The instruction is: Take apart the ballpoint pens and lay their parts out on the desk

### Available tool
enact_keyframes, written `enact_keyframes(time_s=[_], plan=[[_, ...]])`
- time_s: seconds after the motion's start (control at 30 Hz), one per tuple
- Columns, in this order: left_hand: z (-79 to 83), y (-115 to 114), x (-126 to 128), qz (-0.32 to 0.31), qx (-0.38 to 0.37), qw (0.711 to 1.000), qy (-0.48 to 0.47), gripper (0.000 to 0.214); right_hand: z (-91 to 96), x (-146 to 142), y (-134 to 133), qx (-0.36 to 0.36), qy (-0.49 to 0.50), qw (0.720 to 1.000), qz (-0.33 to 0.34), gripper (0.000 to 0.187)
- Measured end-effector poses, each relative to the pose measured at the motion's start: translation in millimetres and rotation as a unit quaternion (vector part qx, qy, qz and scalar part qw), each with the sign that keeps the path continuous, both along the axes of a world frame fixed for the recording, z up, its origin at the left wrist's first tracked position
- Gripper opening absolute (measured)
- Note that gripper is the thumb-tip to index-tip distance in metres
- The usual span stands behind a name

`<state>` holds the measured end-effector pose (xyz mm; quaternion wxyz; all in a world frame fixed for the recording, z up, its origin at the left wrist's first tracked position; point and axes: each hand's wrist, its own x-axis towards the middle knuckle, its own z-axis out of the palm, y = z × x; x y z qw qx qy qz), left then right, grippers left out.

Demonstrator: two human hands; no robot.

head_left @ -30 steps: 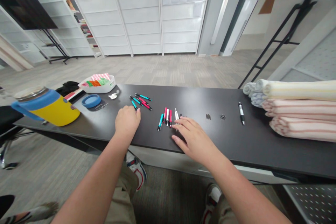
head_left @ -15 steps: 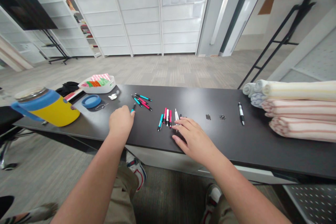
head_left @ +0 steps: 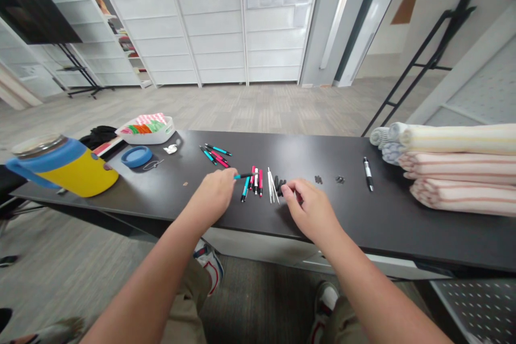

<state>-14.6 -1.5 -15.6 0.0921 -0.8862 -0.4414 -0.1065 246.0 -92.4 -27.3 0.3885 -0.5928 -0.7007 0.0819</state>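
My left hand [head_left: 215, 193] is closed round a teal pen [head_left: 244, 176], its black end pointing right above the pen barrels. Those pink, white and teal barrels [head_left: 255, 183] lie side by side. Right of them are thin white refills [head_left: 271, 185] and small black grip sleeves [head_left: 277, 183]. My right hand [head_left: 312, 207] has its thumb and forefinger pinched at the sleeves; whatever is between the fingertips is hidden. Farther back on the left lies a loose group of teal and pink pens [head_left: 216, 155].
Small dark parts lie in two clusters [head_left: 318, 179] on the dark table [head_left: 322, 150]. A white-and-black pen [head_left: 368, 174] is near rolled towels [head_left: 459, 161] on the right. A yellow-blue jug [head_left: 76, 169], blue lid [head_left: 136, 156] and white basket [head_left: 163, 133] stand left.
My left hand has moved right with the teal pen, from beside the pen group to the barrels. My right hand has shifted slightly right and its fingers have closed, uncovering the refills and sleeves.
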Motion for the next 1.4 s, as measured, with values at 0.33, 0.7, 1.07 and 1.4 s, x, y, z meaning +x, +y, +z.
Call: enact_keyframes(time_s=[0.33, 0.7, 1.07, 1.4], plan=[[-12.4, -39, 41, -0.173, 0.078, 0.982, -0.022, 0.023, -2.9, 3, 1, -0.044, 0.022, 0.998, 0.038, 0.051], [-17.5, -36, 46, -0.179, 0.029, 0.981, -0.065, 0.031, -1.0, 5, -3, 0.012, 0.011, 0.999, 0.049, 0.05], [-15.8, -32, 43, -0.161, -0.035, 0.984, -0.061, 0.037, 3.7, 15, -3, -0.021, -0.013, 0.995, 0.094, 0.042], [-13.2, -32, 47, -0.153, -0.06, 0.986, -0.023, 0.03, 1.1, 32, -5, -0.045, -0.012, 0.991, 0.122, 0.025]])
